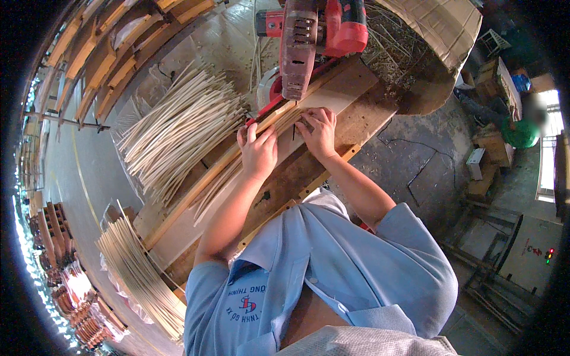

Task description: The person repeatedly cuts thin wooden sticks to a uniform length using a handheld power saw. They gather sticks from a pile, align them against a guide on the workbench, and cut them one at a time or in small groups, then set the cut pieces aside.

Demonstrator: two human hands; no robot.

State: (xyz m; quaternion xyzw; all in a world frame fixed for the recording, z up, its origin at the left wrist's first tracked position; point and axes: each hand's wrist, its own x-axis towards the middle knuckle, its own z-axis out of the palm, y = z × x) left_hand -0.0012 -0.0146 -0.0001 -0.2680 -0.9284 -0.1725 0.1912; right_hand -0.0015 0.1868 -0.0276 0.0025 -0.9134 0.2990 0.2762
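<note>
A bundle of thin pale wooden sticks lies along a straight wooden fence on the workbench. My left hand grips the bundle against the fence, its fingers reaching over the fence's top edge. Farther right, my right hand has its fingers bent onto the sticks near their far end. Between and just beyond both hands stands a red and black power saw. Its guard hangs close to the sticks, and I cannot make out the blade there.
A large pile of sticks lies left of the fence, and another bundle stands at lower left. A cardboard box with offcuts is at the far right. Wooden parts fill a rack at far left. A person in green is at the right.
</note>
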